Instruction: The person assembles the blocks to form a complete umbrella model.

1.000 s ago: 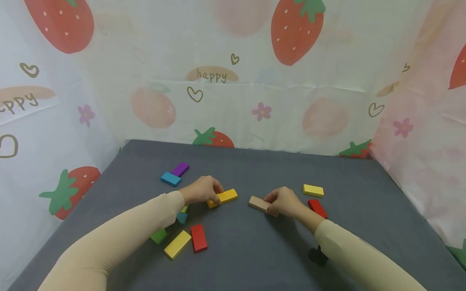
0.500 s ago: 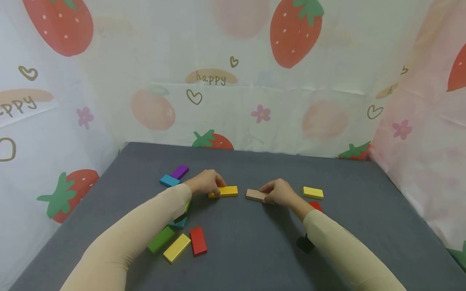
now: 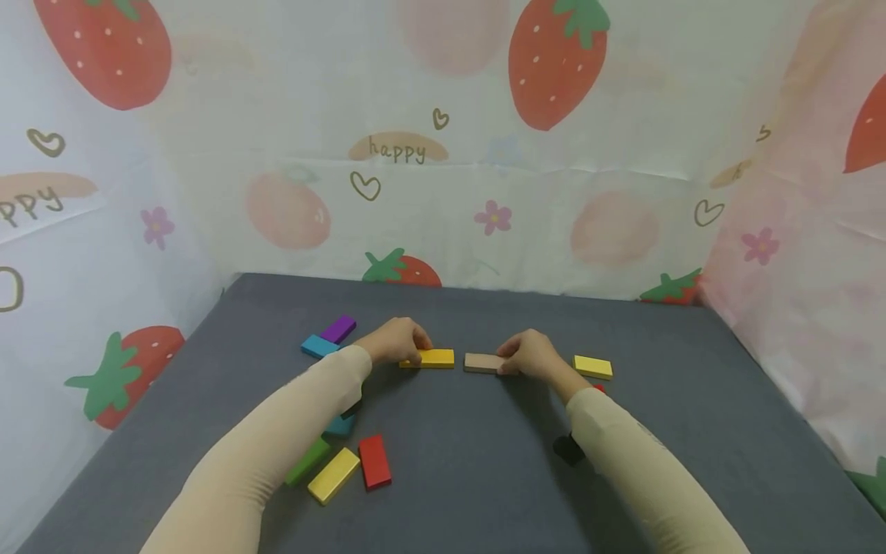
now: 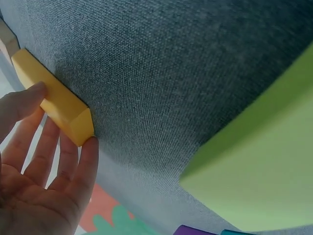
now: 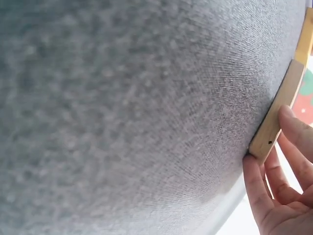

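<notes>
Near the middle of the dark cloth, my left hand (image 3: 398,341) grips an orange-yellow block (image 3: 438,358) between thumb and fingers. My right hand (image 3: 534,355) pinches a plain wooden block (image 3: 481,362) just to its right. Both blocks lie flat, roughly in line end to end, with a narrow gap between them in the head view. The left wrist view shows the thumb on the near long side of the orange-yellow block (image 4: 56,98), its fingers along the far side and end. In the right wrist view, thumb and fingers hold the wooden block (image 5: 278,115) likewise.
Left of my hands lie a purple block (image 3: 339,329) and a blue block (image 3: 319,346). Closer in are a green (image 3: 307,462), a yellow (image 3: 334,475) and a red block (image 3: 374,462). A pale yellow block (image 3: 592,367) lies right. Printed cloth (image 3: 415,223) walls the table's back.
Both hands have slid their blocks away from me and turned them nearly parallel to the back edge. The gap between the two blocks has narrowed.
</notes>
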Motion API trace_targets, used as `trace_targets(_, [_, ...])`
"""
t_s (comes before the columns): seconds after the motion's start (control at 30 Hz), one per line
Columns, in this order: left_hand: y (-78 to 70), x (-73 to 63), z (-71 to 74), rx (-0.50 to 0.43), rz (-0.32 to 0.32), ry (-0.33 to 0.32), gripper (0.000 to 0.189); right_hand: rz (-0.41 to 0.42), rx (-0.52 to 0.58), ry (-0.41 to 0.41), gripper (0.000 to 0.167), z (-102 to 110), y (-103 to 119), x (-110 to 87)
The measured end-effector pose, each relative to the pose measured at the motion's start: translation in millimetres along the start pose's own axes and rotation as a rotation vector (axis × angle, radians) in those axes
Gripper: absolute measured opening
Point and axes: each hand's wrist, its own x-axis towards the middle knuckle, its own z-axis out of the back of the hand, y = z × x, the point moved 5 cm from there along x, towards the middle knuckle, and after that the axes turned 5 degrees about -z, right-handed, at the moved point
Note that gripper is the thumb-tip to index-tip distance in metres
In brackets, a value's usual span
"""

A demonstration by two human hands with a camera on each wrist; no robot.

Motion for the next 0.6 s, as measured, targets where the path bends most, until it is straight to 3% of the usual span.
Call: trace_targets(0.6, [-5.1,5.5,-2.9,-0.005,-0.045,-0.010,0.033,0.014,0.008,0.001,0.033,-2.5,5.3,4.0])
